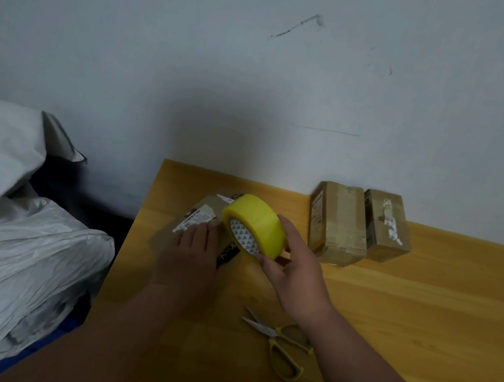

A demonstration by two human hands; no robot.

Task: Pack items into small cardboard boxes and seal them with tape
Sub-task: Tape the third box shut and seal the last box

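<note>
On the wooden table beside white sacks, I see two sealed boxes against the wall. My left hand presses flat on a small cardboard box; my right hand grips the yellow tape roll over it. Yellow-handled scissors lie near my right wrist.

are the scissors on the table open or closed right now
Open. The scissors lie flat on the table near the right forearm, their two blades spread apart in a narrow V, untouched by either hand.
</note>
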